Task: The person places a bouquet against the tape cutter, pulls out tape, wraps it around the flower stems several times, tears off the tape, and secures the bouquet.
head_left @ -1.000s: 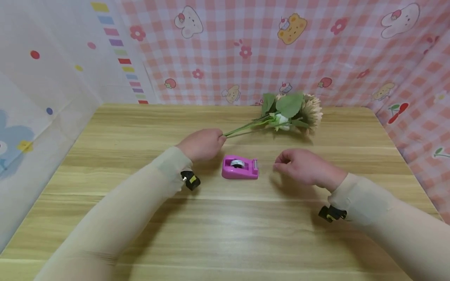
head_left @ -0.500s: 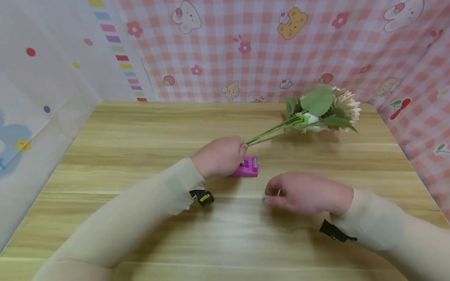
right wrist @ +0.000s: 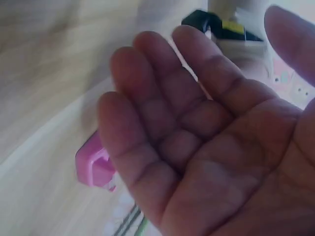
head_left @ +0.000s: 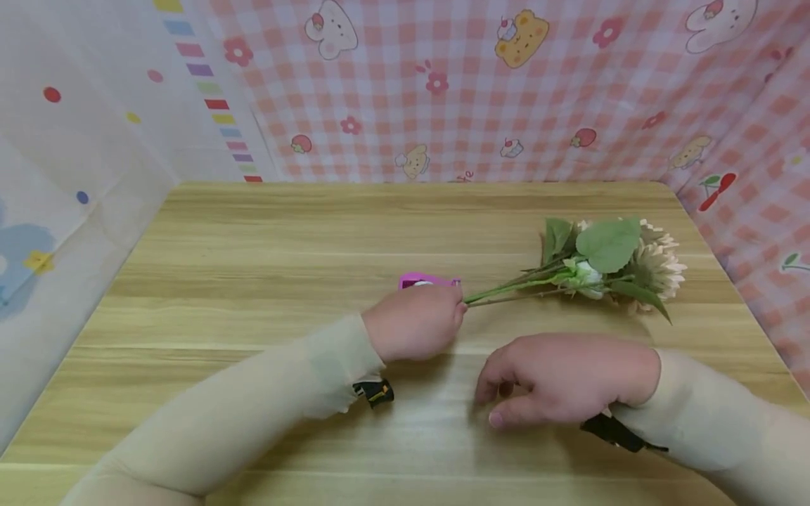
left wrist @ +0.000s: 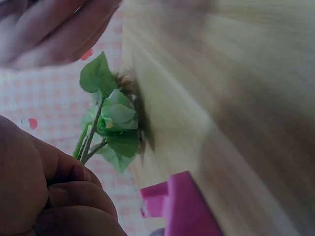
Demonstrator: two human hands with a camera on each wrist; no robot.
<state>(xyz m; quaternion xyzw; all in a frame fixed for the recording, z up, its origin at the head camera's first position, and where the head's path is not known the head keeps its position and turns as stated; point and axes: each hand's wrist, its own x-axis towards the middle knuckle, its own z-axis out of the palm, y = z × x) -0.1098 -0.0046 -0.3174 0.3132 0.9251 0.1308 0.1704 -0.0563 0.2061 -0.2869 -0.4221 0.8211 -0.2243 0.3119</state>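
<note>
My left hand (head_left: 414, 323) grips a bunch of artificial flowers (head_left: 591, 260) by the ends of its stems. Leaves, a pale green-white rose (left wrist: 118, 113) and beige blooms (head_left: 658, 263) point to the right, low over the table. Just behind that hand, and mostly hidden by it, stands a pink tape dispenser (head_left: 413, 278); its end (left wrist: 189, 211) also shows in the left wrist view. My right hand (head_left: 563, 376) hovers nearer to me, below the flowers, fingers loosely bent. Its palm (right wrist: 231, 162) is bare in the right wrist view.
A wood-grain table (head_left: 253, 267) lies under everything. Behind it hangs a pink checked cloth (head_left: 380, 84) with cartoon prints, and a white dotted cloth (head_left: 95, 140) hangs on the left. Each wrist carries a small black camera (head_left: 375, 392).
My left hand has carried the flowers to the right and toward me, passing over the dispenser. The right hand has drawn back toward me and its fingers have loosened.
</note>
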